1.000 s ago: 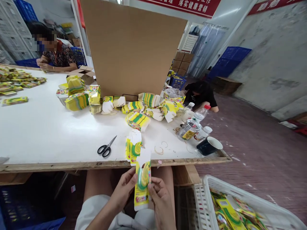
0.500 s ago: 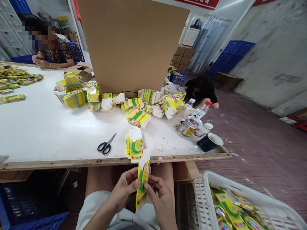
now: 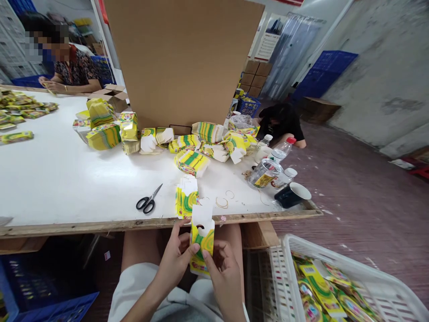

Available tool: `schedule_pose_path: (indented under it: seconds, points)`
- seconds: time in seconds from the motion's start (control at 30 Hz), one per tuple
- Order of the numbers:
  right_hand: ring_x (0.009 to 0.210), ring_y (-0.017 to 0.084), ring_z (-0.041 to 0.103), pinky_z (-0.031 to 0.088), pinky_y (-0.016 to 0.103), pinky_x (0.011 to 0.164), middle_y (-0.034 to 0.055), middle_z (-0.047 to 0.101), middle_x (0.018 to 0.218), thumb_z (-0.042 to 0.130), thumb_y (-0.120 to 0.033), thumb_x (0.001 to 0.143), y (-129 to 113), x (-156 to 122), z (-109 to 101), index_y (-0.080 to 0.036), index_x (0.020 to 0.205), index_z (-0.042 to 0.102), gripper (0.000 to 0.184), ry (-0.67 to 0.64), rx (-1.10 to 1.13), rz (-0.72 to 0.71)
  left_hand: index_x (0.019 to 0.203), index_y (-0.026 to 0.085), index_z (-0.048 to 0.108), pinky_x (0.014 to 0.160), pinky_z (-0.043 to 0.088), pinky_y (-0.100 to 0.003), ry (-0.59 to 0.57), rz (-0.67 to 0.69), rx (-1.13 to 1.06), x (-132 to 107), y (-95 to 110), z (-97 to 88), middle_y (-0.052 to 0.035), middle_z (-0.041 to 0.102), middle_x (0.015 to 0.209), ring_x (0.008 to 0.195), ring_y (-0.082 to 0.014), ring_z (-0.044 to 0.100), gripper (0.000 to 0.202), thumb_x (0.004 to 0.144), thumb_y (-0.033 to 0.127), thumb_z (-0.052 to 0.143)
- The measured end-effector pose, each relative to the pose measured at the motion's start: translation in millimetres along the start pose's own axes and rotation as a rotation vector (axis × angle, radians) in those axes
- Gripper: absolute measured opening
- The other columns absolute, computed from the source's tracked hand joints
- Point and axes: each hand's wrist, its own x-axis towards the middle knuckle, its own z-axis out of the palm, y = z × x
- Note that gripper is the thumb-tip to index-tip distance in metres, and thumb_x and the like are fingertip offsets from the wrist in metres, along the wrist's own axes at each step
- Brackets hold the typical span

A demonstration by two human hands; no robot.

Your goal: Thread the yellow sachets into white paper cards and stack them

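Over my lap, both hands hold one small yellow-and-green printed carton (image 3: pixel 202 239) with white flaps standing up at its top. My left hand (image 3: pixel 177 259) grips its left side, thumb on the front. My right hand (image 3: pixel 224 273) pinches its right lower edge. A short stack of flat cartons of the same print (image 3: pixel 185 202) lies on the white table (image 3: pixel 60 179) just beyond the wooden edge. Black-handled scissors (image 3: pixel 148 202) lie to the left of that stack.
Bundles of flat cartons (image 3: pixel 192 162) lie along the foot of a tall cardboard sheet (image 3: pixel 181 62). Bottles, a jar (image 3: pixel 264 173) and a dark cup (image 3: pixel 292 195) crowd the table's right corner. A white basket (image 3: pixel 338 286) of finished cartons stands at my right. One person sits far left, another crouches beyond the table.
The carton has turned from edge-on to face me and now looks opened into a box shape, held higher and closer to the table edge. My fingers have shifted around it.
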Motion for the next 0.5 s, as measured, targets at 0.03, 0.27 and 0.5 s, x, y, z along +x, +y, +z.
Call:
schedule_pose_path:
  seconds: [0.03, 0.27, 0.5]
  points:
    - [0.08, 0.022, 0.067, 0.056, 0.032, 0.071, 0.0082, 0.071, 0.097, 0.072, -0.039, 0.081, -2.8, 1.6, -2.0, -0.021, 0.111, 0.06, 0.037, -0.025, 0.005, -0.019, 0.135, 0.025, 0.036, 0.08, 0.051, -0.029, -0.02, 0.016, 0.035, -1.2, 2.4, -1.7, -0.0063, 0.074, 0.101, 0.085, -0.0183, 0.069, 0.06, 0.085, 0.031, 0.069]
    - [0.082, 0.02, 0.064, 0.053, 0.029, 0.074, 0.0035, 0.069, 0.088, 0.063, -0.041, 0.089, -21.7, 12.2, -24.9, -0.026, 0.127, 0.053, 0.041, -0.27, -0.007, -0.025, 0.117, 0.024, 0.05, 0.073, 0.049, -0.025, -0.232, -0.091, -0.004, -5.1, 19.2, -9.7, -0.0029, 0.071, 0.091, 0.082, -0.0168, 0.067, 0.044, 0.08, 0.027, 0.075]
    - [0.071, 0.016, 0.055, 0.045, 0.023, 0.063, 0.0011, 0.061, 0.08, 0.065, -0.042, 0.087, -40.9, 18.5, -29.0, -0.021, 0.091, 0.064, 0.022, -0.282, -0.029, -0.02, 0.104, 0.022, 0.052, 0.067, 0.049, -0.023, -0.284, -0.217, -0.098, -10.8, 21.3, -4.6, -0.0027, 0.071, 0.089, 0.077, -0.0161, 0.067, 0.044, 0.072, 0.022, 0.081]
